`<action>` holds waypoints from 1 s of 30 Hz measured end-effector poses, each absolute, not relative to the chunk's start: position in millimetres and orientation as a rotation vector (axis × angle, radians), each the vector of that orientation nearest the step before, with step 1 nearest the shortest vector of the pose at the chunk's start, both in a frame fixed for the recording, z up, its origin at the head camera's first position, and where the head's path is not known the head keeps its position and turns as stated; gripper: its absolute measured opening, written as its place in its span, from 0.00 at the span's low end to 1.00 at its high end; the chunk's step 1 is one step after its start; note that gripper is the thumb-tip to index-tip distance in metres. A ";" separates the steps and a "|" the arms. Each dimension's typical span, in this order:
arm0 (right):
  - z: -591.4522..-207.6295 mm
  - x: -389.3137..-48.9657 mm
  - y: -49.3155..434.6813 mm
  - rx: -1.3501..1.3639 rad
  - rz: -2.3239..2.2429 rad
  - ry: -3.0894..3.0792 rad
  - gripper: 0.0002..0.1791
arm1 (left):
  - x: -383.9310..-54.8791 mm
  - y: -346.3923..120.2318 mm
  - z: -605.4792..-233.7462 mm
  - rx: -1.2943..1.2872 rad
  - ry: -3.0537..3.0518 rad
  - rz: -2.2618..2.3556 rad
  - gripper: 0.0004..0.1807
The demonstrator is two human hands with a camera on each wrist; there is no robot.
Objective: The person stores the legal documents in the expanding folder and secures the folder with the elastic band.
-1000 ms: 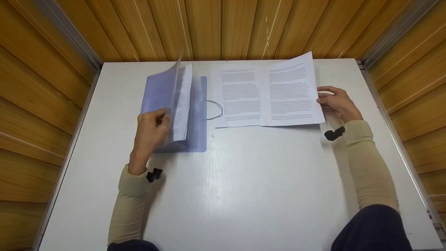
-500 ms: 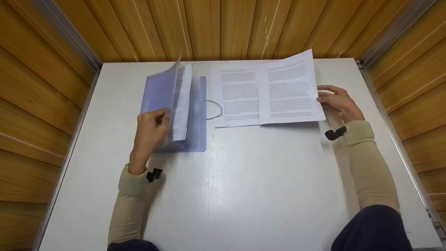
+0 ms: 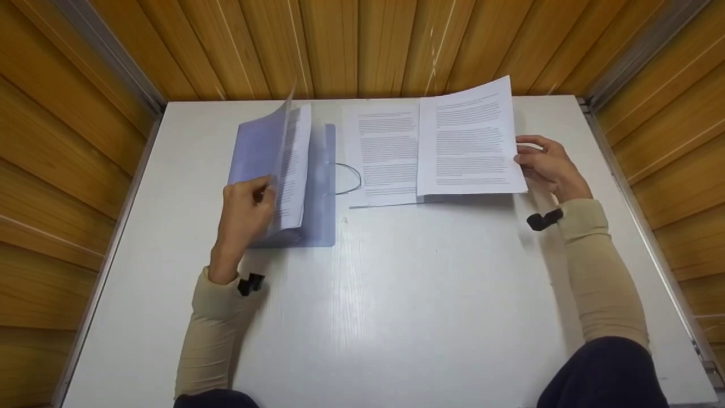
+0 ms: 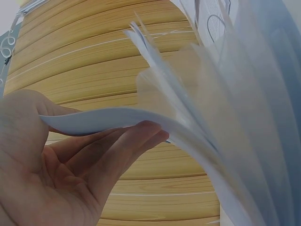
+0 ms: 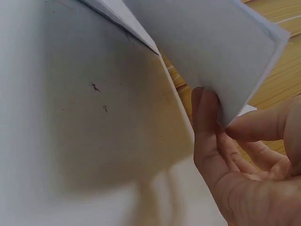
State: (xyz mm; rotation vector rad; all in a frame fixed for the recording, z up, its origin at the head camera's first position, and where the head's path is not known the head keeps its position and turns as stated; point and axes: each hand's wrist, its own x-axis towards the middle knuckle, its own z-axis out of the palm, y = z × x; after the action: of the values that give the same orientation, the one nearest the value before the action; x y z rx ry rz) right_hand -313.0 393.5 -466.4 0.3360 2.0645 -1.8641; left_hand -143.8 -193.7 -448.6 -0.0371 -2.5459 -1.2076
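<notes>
My left hand [image 3: 243,209] grips the raised cover and pages of a translucent blue folder [image 3: 322,221] at the left of the table. In the left wrist view, its thumb and fingers pinch the bending cover [image 4: 113,118]; clear sleeves [image 4: 249,94] and papers fan out beyond it. My right hand [image 3: 552,167] pinches the right edge of printed paper [image 3: 470,141], whose top right corner is raised. The right wrist view shows the paper's blank underside [image 5: 202,42] between thumb and fingers, tilted over the table. Another printed page [image 3: 388,150] lies flat, partly covered by the held paper.
A dark elastic loop [image 3: 360,180] sticks out from the folder's right edge towards the flat page. A thin edge line [image 3: 385,206] runs along that page's bottom. Wood-plank walls [image 3: 385,45] bound the white table [image 3: 396,317] at the back and both sides.
The paper in my right hand has risen and shifted slightly towards the back wall, its lower edge now apart from the flat page's bottom edge. My left hand and the folder have stayed put.
</notes>
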 end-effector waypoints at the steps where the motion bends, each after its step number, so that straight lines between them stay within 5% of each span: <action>1: -467.3 -312.4 392.6 0.327 -1.885 2.065 0.30 | -143.5 -193.8 -448.7 -0.035 -2.547 -1.209 0.11; 30: -470.2 -295.2 354.4 0.149 -2.097 2.045 0.25 | -144.0 -193.6 -447.3 -0.081 -2.528 -1.209 0.13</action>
State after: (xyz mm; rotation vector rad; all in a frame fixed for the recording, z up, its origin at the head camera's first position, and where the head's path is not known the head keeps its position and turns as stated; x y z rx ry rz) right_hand -295.2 354.4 -470.2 0.1494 2.0448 -2.0975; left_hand -144.0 -193.6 -447.3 -0.0810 -2.5282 -1.2088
